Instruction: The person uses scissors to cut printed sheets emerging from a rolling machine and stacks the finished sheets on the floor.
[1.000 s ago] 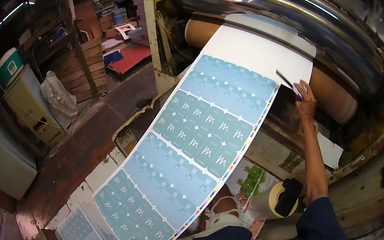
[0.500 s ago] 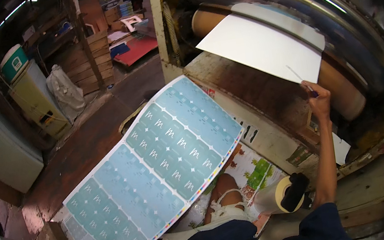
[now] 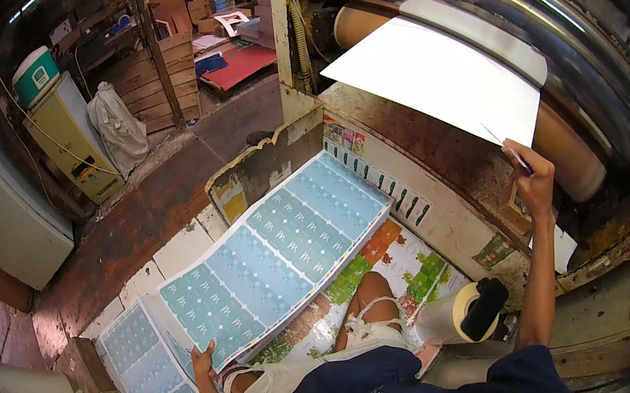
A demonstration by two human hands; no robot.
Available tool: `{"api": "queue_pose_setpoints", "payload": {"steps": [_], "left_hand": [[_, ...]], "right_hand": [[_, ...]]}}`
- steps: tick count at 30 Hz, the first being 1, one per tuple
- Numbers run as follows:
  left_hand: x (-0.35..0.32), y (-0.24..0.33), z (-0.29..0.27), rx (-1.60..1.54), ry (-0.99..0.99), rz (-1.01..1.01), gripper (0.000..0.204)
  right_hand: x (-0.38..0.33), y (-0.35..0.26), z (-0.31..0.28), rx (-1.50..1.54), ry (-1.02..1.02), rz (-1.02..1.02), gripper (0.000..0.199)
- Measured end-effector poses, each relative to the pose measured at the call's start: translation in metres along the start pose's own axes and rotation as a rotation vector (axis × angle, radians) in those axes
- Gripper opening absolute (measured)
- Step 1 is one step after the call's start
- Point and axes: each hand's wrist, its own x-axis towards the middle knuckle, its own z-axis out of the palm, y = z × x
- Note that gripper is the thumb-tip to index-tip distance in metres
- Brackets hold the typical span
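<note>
A blue-green printed sheet (image 3: 273, 242) lies in front of me, over what looks like a stack with a pale edge. My left hand (image 3: 204, 360) pinches its near left corner. Raised at the right, my right hand (image 3: 532, 174) closes round a thin pointed tool (image 3: 491, 132) with a dark handle, perhaps a knife. The tool's tip lies against the near right corner of a white sheet (image 3: 442, 76), which comes out over the machine's roller. At the lower left, beside my left hand, lies another pile of similar printed sheets (image 3: 134, 343).
Large shiny metal rollers (image 3: 480, 0) and a brown roller (image 3: 563, 144) fill the upper right. A worn upright board (image 3: 267, 167) borders the stack's far side. Near my right thigh stands a pale roll (image 3: 443, 321) with a black object on it. A yellowish cabinet (image 3: 65, 138) stands far left.
The printed sheet, raised and tilted before, now lies lower and flatter on the stack. My left hand has moved up and right with its corner. My right hand stays by the white sheet.
</note>
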Motion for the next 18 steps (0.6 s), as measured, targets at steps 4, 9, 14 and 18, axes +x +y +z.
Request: {"api": "queue_pose_setpoints", "payload": {"steps": [4, 9, 14, 18], "left_hand": [[0.03, -0.018, 0.003, 0.042, -0.035, -0.045, 0.044], [0.061, -0.028, 0.025, 0.044, 0.004, -0.084, 0.051], [0.03, -0.012, 0.07, 0.91, 0.221, 0.19, 0.116], [0.029, -0.048, 0.026, 1.415, 0.192, 0.239, 0.157]], "right_hand": [[-0.027, -0.018, 0.015, 0.054, -0.088, 0.068, 0.055], [-0.059, -0.049, 0.05, 0.04, -0.104, 0.097, 0.053], [-0.095, -0.06, 0.085, 0.009, -0.151, 0.052, 0.052], [-0.114, -0.107, 0.117, 0.026, -0.125, -0.004, 0.043]]}}
